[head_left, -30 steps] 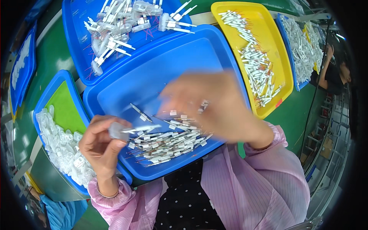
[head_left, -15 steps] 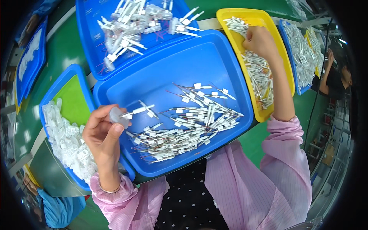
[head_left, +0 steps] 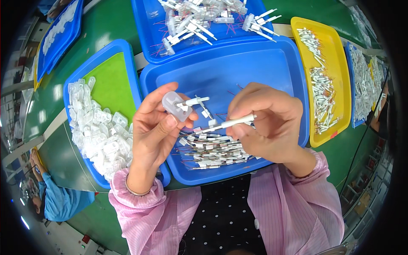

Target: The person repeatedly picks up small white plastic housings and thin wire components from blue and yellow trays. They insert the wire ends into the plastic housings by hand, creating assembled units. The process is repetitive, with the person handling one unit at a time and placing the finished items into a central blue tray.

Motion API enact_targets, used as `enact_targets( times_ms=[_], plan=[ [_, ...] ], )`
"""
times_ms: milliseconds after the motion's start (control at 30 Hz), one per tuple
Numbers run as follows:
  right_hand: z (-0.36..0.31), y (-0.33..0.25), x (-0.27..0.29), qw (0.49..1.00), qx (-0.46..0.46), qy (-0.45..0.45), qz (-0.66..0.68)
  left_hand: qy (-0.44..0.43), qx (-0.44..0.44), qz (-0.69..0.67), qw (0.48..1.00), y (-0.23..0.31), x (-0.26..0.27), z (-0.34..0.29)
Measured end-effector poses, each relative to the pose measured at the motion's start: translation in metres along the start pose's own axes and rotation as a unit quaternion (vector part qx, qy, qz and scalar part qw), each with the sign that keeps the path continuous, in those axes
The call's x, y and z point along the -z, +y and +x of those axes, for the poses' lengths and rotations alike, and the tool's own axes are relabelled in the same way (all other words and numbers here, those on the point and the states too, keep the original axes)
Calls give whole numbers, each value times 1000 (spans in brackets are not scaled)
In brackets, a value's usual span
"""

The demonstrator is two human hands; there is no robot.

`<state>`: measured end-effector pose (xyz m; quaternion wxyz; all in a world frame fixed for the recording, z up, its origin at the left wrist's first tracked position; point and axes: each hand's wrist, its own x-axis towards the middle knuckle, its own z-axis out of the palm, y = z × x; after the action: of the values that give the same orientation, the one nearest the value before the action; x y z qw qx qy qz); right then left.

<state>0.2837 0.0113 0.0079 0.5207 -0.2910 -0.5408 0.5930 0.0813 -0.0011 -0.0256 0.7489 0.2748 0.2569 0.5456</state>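
In my left hand (head_left: 148, 134) a clear plastic housing (head_left: 173, 103) is pinched between thumb and fingers. A thin white sleeved piece (head_left: 196, 101) sticks out of its face toward the right. My right hand (head_left: 276, 123) pinches a slim white sleeved wire piece (head_left: 239, 122) near its right end. Its thin lead and small white tag reach left, a little short of the housing. Both hands are above a blue tray (head_left: 301, 85), where a pile of similar white wire pieces (head_left: 216, 153) lies, partly hidden by the hands.
A blue bin with a green bottom (head_left: 114, 78) holds clear housings (head_left: 102, 144) at left. Assembled pieces fill the far blue tray (head_left: 151, 49). At right stand a yellow tray (head_left: 343, 85) of white pieces and another blue tray (head_left: 355, 121). A blue-sleeved person (head_left: 63, 204) sits lower left.
My right hand has left the yellow tray and come back beside my left hand, now with a white sleeved wire piece in it. The view has shifted, so the trays appear farther right.
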Motion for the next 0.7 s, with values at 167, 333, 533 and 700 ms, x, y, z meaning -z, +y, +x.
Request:
enact_targets(
  times_ms=[167, 333, 533, 700],
  plan=[
    [3, 2, -5, 998, -7, 50, -26, -1, 2, -17, 1000, 0, 0, -2],
    [2, 2, -1, 997, -16, 64, -29, 36, 30, 16, 999, 6, -5, -3],
    [2, 3, -2, 998, -4, 56, 38, 40, 30, 6, 999, 5, -5, -3],
    [1, 3, 1, 998, -18, 62, -8, 31, 31, 9, 999, 6, -5, -3]
  ],
)
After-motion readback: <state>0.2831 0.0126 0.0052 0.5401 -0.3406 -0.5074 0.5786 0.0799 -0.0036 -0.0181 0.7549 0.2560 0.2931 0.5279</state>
